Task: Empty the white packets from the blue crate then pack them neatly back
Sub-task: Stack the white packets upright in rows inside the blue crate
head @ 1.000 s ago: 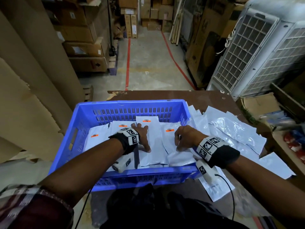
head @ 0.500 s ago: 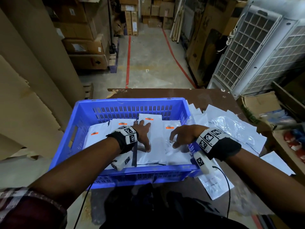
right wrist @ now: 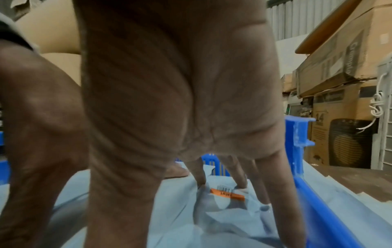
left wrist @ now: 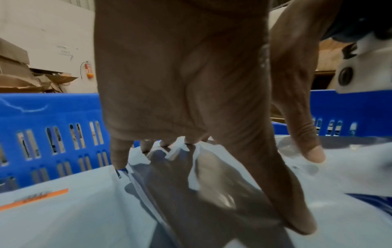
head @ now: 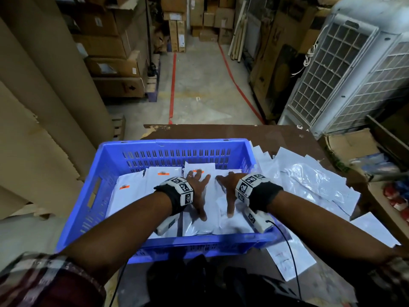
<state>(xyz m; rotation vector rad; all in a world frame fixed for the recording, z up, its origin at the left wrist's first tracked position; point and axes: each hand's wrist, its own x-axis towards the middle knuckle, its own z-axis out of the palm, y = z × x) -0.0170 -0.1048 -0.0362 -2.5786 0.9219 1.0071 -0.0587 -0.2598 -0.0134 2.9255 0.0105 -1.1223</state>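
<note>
The blue crate (head: 172, 144) stands on the brown table, with white packets (head: 132, 196) bearing orange labels laid in rows inside. My left hand (head: 198, 191) lies flat on the middle packet, fingers spread and straight. Beside it my right hand (head: 228, 189) presses flat on the neighbouring packet. In the left wrist view the left hand (left wrist: 191, 100) has its fingertips and thumb down on glossy white plastic (left wrist: 74, 218). In the right wrist view the right hand (right wrist: 180, 100) spreads straight fingers around an orange label (right wrist: 228, 194), close to the crate's right wall (right wrist: 299, 134).
Several loose white packets (head: 309, 180) lie spread over the table (head: 276, 134) to the right of the crate, some hanging past the near edge. An open cardboard box (head: 349, 142) and a large white cooler (head: 345, 69) stand at the right. Cardboard sheets (head: 33, 129) lean at the left.
The right hand's fingers were curled over a packet; now they are straight and pressed flat. Both hands have slid a little farther into the crate, side by side.
</note>
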